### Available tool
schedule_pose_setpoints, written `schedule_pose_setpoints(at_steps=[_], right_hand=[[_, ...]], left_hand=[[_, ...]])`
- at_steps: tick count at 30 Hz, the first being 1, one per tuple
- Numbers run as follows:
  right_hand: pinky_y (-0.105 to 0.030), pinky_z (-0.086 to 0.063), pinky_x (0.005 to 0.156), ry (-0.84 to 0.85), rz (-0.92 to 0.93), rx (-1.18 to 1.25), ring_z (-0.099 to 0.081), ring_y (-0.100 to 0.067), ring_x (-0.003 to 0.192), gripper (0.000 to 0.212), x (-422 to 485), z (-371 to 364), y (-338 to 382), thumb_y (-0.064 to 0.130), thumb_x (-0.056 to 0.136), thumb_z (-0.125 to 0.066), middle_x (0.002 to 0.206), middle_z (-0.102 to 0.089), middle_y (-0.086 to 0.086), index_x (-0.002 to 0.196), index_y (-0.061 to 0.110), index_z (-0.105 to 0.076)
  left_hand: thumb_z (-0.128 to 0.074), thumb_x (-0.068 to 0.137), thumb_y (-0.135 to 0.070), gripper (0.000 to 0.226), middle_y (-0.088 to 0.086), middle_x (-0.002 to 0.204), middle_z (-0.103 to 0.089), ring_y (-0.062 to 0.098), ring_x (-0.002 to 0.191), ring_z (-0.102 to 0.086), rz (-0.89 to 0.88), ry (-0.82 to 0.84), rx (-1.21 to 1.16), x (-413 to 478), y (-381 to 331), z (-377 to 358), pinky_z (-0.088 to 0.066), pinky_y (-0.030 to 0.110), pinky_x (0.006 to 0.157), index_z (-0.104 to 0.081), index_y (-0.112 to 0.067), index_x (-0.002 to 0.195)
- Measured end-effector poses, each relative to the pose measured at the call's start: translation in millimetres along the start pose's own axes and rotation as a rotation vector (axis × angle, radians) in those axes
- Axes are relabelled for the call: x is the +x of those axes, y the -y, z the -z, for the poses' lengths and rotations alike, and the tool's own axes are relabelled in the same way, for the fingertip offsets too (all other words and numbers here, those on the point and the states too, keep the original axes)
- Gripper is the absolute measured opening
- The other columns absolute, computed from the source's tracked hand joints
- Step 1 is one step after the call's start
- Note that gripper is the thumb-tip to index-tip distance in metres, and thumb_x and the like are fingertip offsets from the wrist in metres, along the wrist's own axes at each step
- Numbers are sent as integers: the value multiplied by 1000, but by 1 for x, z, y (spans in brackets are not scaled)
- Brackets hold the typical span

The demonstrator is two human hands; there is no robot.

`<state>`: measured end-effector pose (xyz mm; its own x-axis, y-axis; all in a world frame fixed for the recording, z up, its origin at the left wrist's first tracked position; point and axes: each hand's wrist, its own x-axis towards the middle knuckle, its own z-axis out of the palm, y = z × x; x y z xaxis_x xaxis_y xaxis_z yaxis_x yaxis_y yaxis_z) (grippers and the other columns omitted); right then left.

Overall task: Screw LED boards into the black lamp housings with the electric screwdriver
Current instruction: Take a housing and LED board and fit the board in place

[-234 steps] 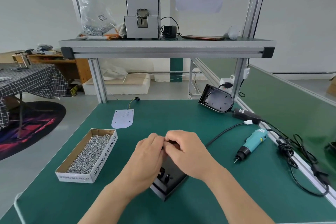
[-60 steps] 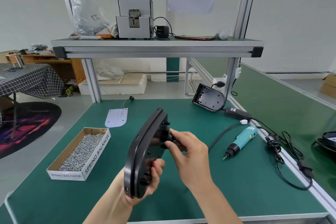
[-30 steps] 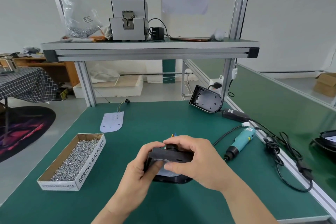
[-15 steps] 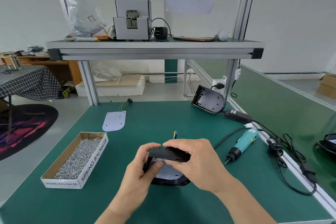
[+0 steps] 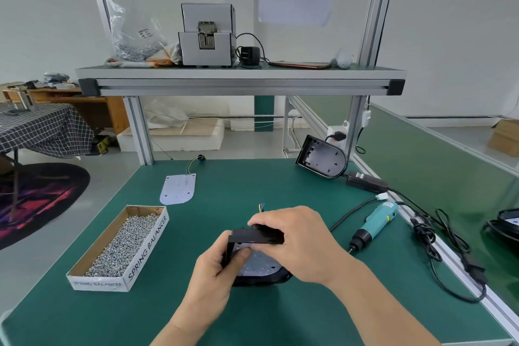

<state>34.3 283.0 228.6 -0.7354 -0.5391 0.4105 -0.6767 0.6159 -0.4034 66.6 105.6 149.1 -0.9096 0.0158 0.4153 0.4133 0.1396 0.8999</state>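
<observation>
Gripping the black housing [image 5: 257, 236], left hand [image 5: 214, 268] and right hand [image 5: 304, 244] curl round its walls. Its LED board [image 5: 259, 264] (no screws visible) may shift once either releases.

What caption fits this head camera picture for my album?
Left hand and right hand hold a black plastic lamp housing with a white LED board inside.

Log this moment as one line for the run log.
LED board inside black housing | left hand grips housing's left side | right hand grips its far wall | electric screwdriver lying on mat, unheld
</observation>
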Motion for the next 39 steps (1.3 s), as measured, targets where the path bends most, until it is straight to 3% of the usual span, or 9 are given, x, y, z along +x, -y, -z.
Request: schedule_pose_setpoints(at_steps=[4,8,11,14,19,25,29,36,39], right_hand=[[-32,-46,71,-31,8,-68,-51,-12,74,25,3,-3,-5,54,90,-62,80,-66,11,102,33,-68],[-27,-46,95,-32,-82,-46,-59,-2,104,49,8,-4,-19,51,92,-64,121,-68,20,139,45,-53],[-17,-38,104,-247,-212,194,-50,8,126,63,-1,-10,-34,43,93,-67,139,-56,23,150,40,-41],[-16,-44,82,-358,-432,313,-59,3,103,49,-20,-34,-48,46,90,-66,113,-66,19,135,32,-51],[-31,-50,70,-152,-624,357,-55,-3,63,31,-43,-79,-58,50,86,-70,71,-65,12,100,26,-56],[-36,-52,78,-84,-647,275,-62,-14,82,18,-39,-95,-67,43,88,-67,84,-65,12,91,33,-52],[-36,-51,88,-128,-668,280,-64,-13,101,44,-38,-97,-66,37,89,-64,106,-68,19,131,34,-51],[-37,-51,94,-170,-711,332,-64,-13,106,50,-28,-98,-71,31,90,-64,111,-68,21,138,34,-52],[-36,-50,94,-180,-691,335,-63,-11,106,50,-29,-100,-73,29,90,-64,106,-67,27,138,38,-52]], left_hand=[[-59,98,-20,23,-3,105,-75,10,97,-68,65,-30,-5,3,1,-1,-49,14,82,-70,-38,106],[-60,100,-16,25,-4,104,-76,14,96,-71,224,-75,-54,13,4,-4,-56,26,81,-71,-38,101],[-61,99,-17,14,1,101,-77,25,95,-73,377,-174,-122,20,8,-5,-59,44,84,-73,-24,98],[-62,98,-16,12,11,100,-77,37,96,-71,516,-261,-150,27,15,-3,-57,54,89,-71,-8,100],[-63,97,-11,14,16,95,-77,33,83,-73,671,-307,-151,32,33,-11,-59,43,76,-69,2,96],[-65,94,-13,17,20,97,-75,41,92,-72,748,-277,-153,47,47,-19,-58,59,83,-69,4,96],[-69,89,-17,34,29,105,-70,40,89,-72,787,-255,-136,58,53,-20,-55,64,84,-64,13,104],[-75,72,-44,61,15,103,-72,35,93,-70,834,-189,-83,67,55,-18,-50,55,100,-63,7,103],[-70,76,-60,74,14,95,-70,23,82,-63,811,-188,-67,59,54,-8,-53,40,85,-62,6,109]])
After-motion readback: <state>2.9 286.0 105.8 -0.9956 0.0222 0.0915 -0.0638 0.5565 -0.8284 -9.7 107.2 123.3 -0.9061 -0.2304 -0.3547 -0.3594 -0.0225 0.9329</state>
